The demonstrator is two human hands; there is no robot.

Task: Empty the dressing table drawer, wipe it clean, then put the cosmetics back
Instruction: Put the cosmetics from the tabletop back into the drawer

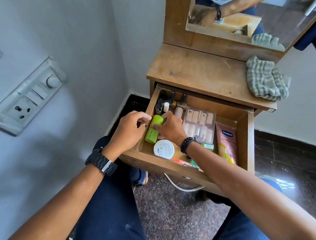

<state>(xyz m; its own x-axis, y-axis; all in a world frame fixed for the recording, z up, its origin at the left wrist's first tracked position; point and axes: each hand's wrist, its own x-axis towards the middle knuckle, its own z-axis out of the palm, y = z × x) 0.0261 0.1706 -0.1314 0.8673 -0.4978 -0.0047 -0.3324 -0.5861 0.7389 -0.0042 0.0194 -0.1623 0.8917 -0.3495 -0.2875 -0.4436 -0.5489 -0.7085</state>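
Observation:
The wooden drawer (244, 138) of the dressing table is pulled out and holds cosmetics. My right hand (171, 127) grips a lime green bottle (153, 129) lying along the drawer's left side. My left hand (129, 130) hovers at the drawer's left wall beside that bottle, fingers curled, holding nothing that I can see. A white round jar (164, 149) lies in front of the bottle. A clear nail kit box (199, 126) and a pink Vaseline tube (227, 142) lie to the right. Several dark nail polish bottles (171, 100) stand at the back.
A striped grey cloth (266, 79) lies on the right end of the dressing table top (195, 69), below the mirror (256, 17). A wall with a switch panel (25, 98) stands close on the left. My knees are under the drawer, above a dark speckled floor (174, 212).

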